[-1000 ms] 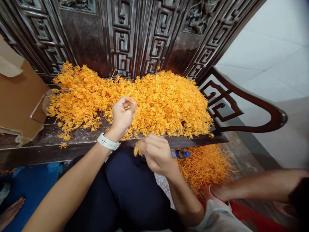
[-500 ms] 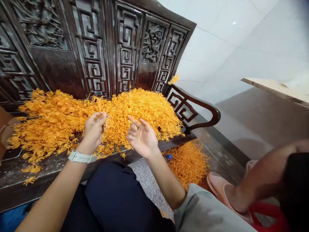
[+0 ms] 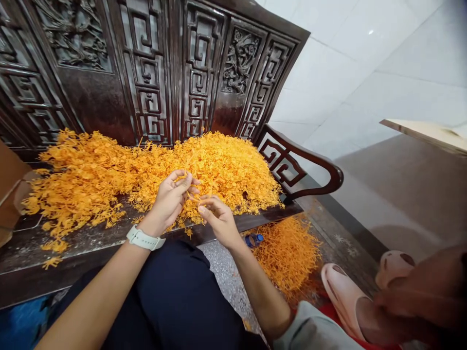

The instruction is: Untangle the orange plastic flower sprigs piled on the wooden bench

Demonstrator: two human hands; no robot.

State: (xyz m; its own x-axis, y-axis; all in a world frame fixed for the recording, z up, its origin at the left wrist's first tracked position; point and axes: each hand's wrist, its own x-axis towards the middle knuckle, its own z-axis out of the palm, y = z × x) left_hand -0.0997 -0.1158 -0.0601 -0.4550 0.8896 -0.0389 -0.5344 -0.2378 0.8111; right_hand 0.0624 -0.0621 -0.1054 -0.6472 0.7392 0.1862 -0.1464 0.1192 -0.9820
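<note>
My left hand (image 3: 168,200), with a pale watch strap on its wrist, is closed in a pinch on a thin orange plastic piece (image 3: 193,198). From the right, my right hand (image 3: 219,221) pinches the lower end of the same piece between thumb and fingers. The exact shape of the piece is hard to make out against the heap. Both hands are over the front of a big heap of orange, flower-like plastic pieces (image 3: 233,163), which lies on a dark wooden bench seat (image 3: 91,245).
The bench has a carved back (image 3: 98,104) and a curved armrest (image 3: 330,170). Below it are a pile of orange strands (image 3: 288,253) and a blue-capped bottle (image 3: 251,240). A cardboard box (image 3: 10,180) stands at left. Another person's slippered foot (image 3: 345,296) is at right, under a wooden board (image 3: 430,136).
My right hand was open and apart; it has turned over and closed on the piece in my left hand. An orange piece in the air near the armrest is gone from view.
</note>
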